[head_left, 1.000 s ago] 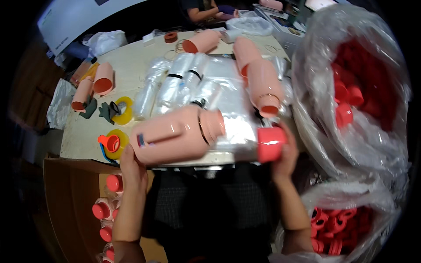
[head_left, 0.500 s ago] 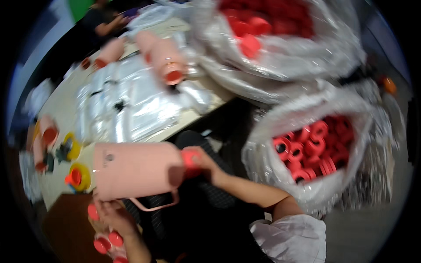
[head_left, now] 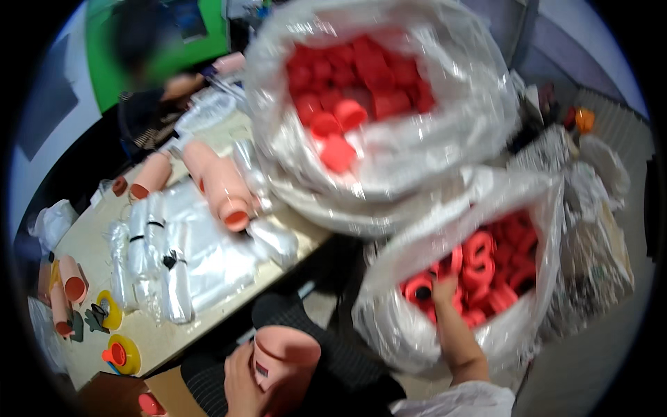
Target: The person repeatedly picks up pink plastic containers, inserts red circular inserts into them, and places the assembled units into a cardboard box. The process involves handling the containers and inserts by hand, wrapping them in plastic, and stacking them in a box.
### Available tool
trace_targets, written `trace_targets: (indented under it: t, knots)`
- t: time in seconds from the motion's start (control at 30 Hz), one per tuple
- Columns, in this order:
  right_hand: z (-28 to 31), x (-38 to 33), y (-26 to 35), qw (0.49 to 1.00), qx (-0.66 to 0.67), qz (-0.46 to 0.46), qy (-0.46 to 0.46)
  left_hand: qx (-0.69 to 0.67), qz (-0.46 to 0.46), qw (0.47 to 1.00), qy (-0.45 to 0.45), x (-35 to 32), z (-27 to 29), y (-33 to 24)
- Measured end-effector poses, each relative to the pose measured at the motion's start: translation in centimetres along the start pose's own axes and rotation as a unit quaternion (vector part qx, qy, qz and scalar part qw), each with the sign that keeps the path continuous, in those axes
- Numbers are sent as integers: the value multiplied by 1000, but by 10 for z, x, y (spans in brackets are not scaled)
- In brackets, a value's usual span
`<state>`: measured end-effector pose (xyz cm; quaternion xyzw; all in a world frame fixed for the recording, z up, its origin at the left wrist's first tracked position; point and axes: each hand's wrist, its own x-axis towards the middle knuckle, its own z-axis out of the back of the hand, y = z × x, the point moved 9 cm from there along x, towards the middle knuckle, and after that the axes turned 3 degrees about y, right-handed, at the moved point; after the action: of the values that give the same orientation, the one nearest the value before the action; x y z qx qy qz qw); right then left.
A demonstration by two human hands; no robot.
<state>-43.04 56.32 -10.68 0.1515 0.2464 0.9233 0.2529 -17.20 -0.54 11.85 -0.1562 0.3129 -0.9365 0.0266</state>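
Observation:
My left hand (head_left: 244, 382) is wrapped round the side of a pink mug (head_left: 295, 372) held low over my lap. The mug's wide round end faces up, and a small dark label shows beside my fingers. Its handle is out of sight. My right hand (head_left: 445, 288) reaches into an open clear plastic bag (head_left: 389, 326), among red lids (head_left: 479, 271) with dark round parts. Its fingertips are hidden there, so whether they grip a lid does not show.
A larger plastic bag (head_left: 445, 149) of red caps (head_left: 375, 69) stands behind. On the table (head_left: 90, 243) lie pink bottles (head_left: 222, 184), clear plastic sleeves (head_left: 215, 264) and yellow tape rolls (head_left: 128, 354). Another person (head_left: 149, 111) sits at the far left. An open cardboard box (head_left: 174, 389) stands near my left.
The mug has gone from lying sideways across both hands to end-up in my left hand, lower and nearer. My right hand has left its red lid end and moved into the bag.

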Motion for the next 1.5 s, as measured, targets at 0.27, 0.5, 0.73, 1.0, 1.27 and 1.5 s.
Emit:
trace_targets:
  t: [0.27,0.5,0.73,1.0,1.27,1.5]
  knots:
    - [-30,-10,-34,976,168,-92,107,-172,230,958,-12,-70,-4,66]
    - [168,-101,243,911,126,294,259,-261,243,934,9,-80,-34,106]
    - [95,-337,409,573,197,671,428,-411,231,882,29,-82,-31,74]
    - [86,-369,392,543,212,673,455,-388,185,903,-3,-104,-29,101]
    - [52,-355,390,665,145,495,540,-208,194,951,126,-103,-45,13]
    - [72,-361,400,679,136,565,449,-173,56,983,7,-112,-33,43]
